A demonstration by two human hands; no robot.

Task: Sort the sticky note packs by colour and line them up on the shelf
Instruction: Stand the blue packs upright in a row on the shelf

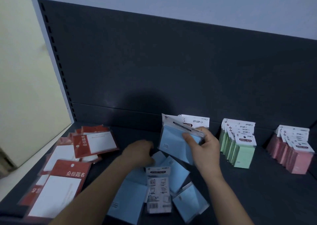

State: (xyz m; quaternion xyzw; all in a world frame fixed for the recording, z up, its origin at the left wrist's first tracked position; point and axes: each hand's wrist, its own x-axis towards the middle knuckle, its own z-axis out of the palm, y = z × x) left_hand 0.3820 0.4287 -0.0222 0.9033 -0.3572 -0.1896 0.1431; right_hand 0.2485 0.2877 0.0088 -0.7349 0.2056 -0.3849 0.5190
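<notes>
1. The blue pack (178, 142) in play is off the shelf (257, 190), at the far middle. It is nearly upright with its white header on top, and its long axis tips up and to the left.
2. The right hand (204, 149) grips it from the right edge, thumb on the front face and fingers behind. It may be more than one pack; I cannot tell.
3. Just behind it stand more white headers (195, 121) against the back panel (154, 61). This looks like the start of the blue row, so the coming move is likely a short push back and right.
4. The loose blue packs (178, 173) lie flat near the middle, fanned out with their long axes pointing different ways. One lies with its printed label (158, 188) facing up.
5. The left hand (139, 153) is nearer this pile, at its far left edge. It is blurred, so I cannot tell whether it holds anything. The two hands are apart.
6. To the right stand a green row (240, 149) and then a pink row (295, 152), both lined up.
7. Red and white packs (68, 173) lie scattered at the left, some cut off by the near edge of the view.
</notes>
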